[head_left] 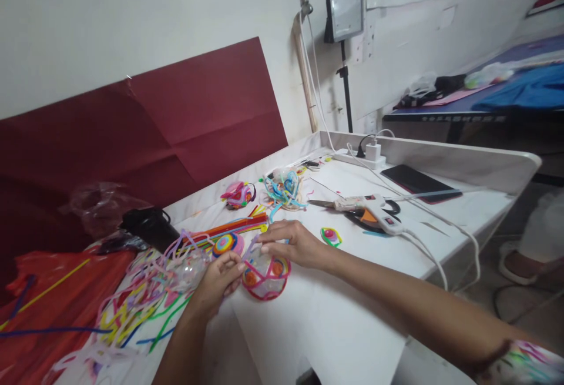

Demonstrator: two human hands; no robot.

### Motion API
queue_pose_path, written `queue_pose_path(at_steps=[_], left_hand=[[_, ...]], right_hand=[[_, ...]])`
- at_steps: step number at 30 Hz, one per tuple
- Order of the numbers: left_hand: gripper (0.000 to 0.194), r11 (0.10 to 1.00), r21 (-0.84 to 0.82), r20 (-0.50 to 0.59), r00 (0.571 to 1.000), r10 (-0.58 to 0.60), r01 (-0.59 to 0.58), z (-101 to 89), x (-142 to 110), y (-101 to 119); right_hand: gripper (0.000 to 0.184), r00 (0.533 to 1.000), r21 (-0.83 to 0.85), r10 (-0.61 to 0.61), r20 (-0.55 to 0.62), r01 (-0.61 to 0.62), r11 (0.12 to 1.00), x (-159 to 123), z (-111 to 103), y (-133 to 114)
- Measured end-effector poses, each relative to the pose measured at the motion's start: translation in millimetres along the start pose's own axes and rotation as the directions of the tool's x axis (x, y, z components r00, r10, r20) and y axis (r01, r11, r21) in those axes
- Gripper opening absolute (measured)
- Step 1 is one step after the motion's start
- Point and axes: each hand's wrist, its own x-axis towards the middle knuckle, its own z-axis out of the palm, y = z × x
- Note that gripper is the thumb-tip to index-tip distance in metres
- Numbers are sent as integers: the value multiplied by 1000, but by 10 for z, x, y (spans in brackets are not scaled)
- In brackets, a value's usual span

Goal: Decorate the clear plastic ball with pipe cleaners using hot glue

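A clear ball (268, 286) trimmed with pink pipe cleaners and orange-red coiled discs sits over the white sheet. My left hand (221, 278) pinches its left edge between thumb and fingers. My right hand (291, 245) reaches over its top, with closed fingers at a lilac pipe cleaner (252, 246); the exact grip is partly hidden. Just behind my left hand is a multicoloured coiled disc (227, 245). Loose pipe cleaners (132, 303) in several colours lie left of my left hand. Right of my right hand lies a small green, yellow and pink coiled piece (330, 236).
Scissors (326, 203) and two white corded tools, apparently glue guns (368, 201), lie at right. Their cords (458, 235) run over the table edge. A phone (418, 183), power strip (359, 158), pink craft ball (238, 195) and blue pipe-cleaner bundle (284, 188) stand further back.
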Motion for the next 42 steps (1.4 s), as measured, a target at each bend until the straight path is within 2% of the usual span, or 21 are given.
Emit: queue_pose_path(at_steps=[4, 9, 12, 14, 16, 18, 20, 22, 24, 26, 29, 31, 34, 36, 38, 40, 42], left_hand=[[50, 1000, -9, 8, 1000, 7, -6, 24, -13, 21], [48, 1000, -7, 41, 999, 24, -24, 23, -13, 3], [47, 1000, -2, 51, 998, 31, -31, 23, -17, 8], [47, 999, 3, 52, 998, 36, -36, 32, -29, 29], [46, 999, 14, 52, 998, 39, -39, 46, -49, 62], [46, 999, 25, 48, 998, 41, -42, 60, -71, 94], [44, 999, 35, 41, 998, 37, -39, 69, -87, 115], [43, 999, 41, 36, 999, 34, -35, 72, -93, 119], [43, 998, 39, 31, 999, 38, -39, 69, -90, 107], [44, 998, 37, 21, 999, 49, -50, 62, -81, 86], [43, 998, 51, 32, 998, 47, -48, 39, -66, 50], [41, 997, 61, 55, 998, 43, -46, 14, -55, 28], [39, 997, 69, 92, 995, 40, -47, -30, -41, -4], [37, 996, 67, 105, 993, 48, -56, -54, -31, -24], [36, 996, 63, 104, 993, 50, -57, -66, -21, -40], [37, 998, 49, 100, 994, 38, -43, -65, -11, -48], [37, 999, 26, 97, 995, 26, -29, -53, -6, -47]], right_hand=[[27, 999, 15, -21, -48, 21, 1000, 48, 51, -6], [26, 998, 79, 45, -37, -42, 996, 111, 116, -30], [33, 995, 102, 89, -37, -84, 991, 135, 148, -49], [41, 994, 39, 69, -84, -66, 997, 160, 131, -68], [45, 993, -149, -28, -118, 10, 989, 204, 74, -88], [39, 991, -413, -132, -34, 107, 905, 269, -5, -98], [31, 978, -621, -134, 160, 206, 756, 344, -76, -92], [26, 944, -729, -71, 321, 294, 619, 411, -115, -71], [23, 907, -761, -26, 420, 368, 535, 454, -121, -50], [21, 872, -750, 0, 489, 421, 510, 470, -113, -46], [18, 845, -714, 46, 533, 420, 561, 456, -128, -81], [18, 865, -707, 75, 495, 352, 613, 429, -179, -116], [21, 921, -687, 75, 383, 229, 690, 360, -314, -158], [21, 963, -677, 62, 264, 139, 723, 292, -417, -178], [19, 993, -672, 72, 88, 6, 741, 207, -501, -204], [17, 991, -634, 104, -79, -131, 762, 109, -548, -246], [15, 975, -578, 141, -172, -216, 787, 5, -556, -301]])
